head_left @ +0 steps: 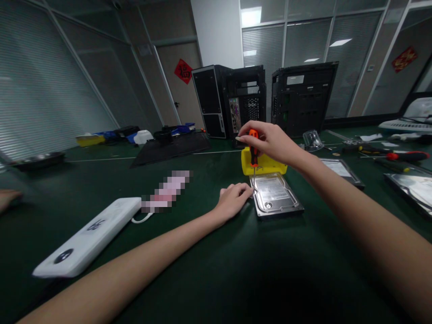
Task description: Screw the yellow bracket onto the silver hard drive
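A silver hard drive (272, 192) lies flat on the dark green table, label side up. My right hand (266, 138) grips the top of a screwdriver (254, 155) with an orange and black handle. The screwdriver stands nearly upright, its shaft reaching down to the drive's left edge. Beside that edge rests my left hand (234, 199), closed, with its fingertips at the side of the drive near the screwdriver's tip. What lies under those fingertips is hidden. Just behind the drive is a yellow tray (248, 168).
A white power bank (91, 236) with a short cable lies at left, near a blurred-out object (167, 191). More drives (339, 171) and assorted tools (408, 156) are at right. Black computer cases (303, 99) stand behind. Another person's hand (9, 198) shows at the left edge.
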The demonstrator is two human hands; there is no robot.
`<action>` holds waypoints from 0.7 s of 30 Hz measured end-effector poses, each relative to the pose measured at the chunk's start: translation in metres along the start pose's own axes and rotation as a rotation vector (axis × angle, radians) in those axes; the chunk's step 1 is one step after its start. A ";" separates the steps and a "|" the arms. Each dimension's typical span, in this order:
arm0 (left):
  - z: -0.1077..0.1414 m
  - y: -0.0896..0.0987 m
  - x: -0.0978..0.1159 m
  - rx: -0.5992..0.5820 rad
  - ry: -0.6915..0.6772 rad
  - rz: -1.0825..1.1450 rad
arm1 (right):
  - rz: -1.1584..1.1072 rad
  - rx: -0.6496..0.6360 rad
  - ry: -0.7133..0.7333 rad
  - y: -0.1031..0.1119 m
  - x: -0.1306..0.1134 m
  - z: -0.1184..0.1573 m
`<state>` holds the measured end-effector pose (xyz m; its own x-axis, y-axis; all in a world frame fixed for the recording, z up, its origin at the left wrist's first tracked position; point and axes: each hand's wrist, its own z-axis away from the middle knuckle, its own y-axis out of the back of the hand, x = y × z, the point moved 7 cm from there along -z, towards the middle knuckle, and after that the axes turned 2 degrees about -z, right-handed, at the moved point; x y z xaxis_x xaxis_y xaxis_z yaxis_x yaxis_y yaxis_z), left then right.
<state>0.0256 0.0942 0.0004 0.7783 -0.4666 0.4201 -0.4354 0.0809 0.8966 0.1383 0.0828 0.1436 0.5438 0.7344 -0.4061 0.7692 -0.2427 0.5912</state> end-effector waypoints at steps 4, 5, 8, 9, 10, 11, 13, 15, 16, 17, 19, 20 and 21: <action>0.000 0.000 0.001 0.005 -0.010 0.005 | 0.013 0.001 -0.041 0.000 0.003 0.001; 0.000 0.000 0.001 0.005 -0.012 0.005 | 0.007 0.000 -0.045 0.000 0.003 0.001; 0.000 0.001 0.000 0.007 -0.015 0.002 | -0.046 -0.035 -0.035 -0.002 0.000 0.002; 0.000 0.001 0.000 0.008 -0.015 0.001 | -0.073 -0.054 -0.028 -0.003 -0.001 0.002; 0.000 0.001 0.000 0.007 -0.016 0.000 | -0.099 -0.070 -0.022 -0.004 -0.002 0.002; 0.000 0.000 0.000 0.005 -0.016 -0.001 | -0.116 -0.081 -0.018 -0.005 -0.003 0.002; 0.000 0.000 0.000 -0.004 -0.017 -0.001 | -0.117 -0.079 -0.017 -0.005 -0.002 0.002; 0.000 -0.001 0.000 -0.009 -0.021 -0.004 | -0.074 -0.051 -0.016 -0.003 0.000 0.002; 0.000 -0.001 0.000 -0.008 -0.022 -0.007 | -0.048 -0.036 -0.014 -0.002 0.000 0.002; 0.000 -0.001 0.000 -0.008 -0.023 -0.009 | -0.027 -0.025 -0.009 -0.001 0.001 0.002; 0.000 -0.001 0.000 -0.006 -0.023 -0.010 | -0.007 -0.017 0.001 -0.001 0.001 0.002; 0.000 -0.001 -0.001 -0.007 -0.022 -0.009 | -0.010 -0.021 0.002 -0.001 0.000 0.003; 0.000 -0.001 -0.001 -0.007 -0.022 -0.008 | -0.017 -0.026 0.001 -0.001 0.000 0.003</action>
<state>0.0254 0.0948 -0.0008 0.7718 -0.4863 0.4097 -0.4256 0.0835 0.9010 0.1384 0.0813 0.1412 0.5308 0.7387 -0.4154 0.7691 -0.2140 0.6023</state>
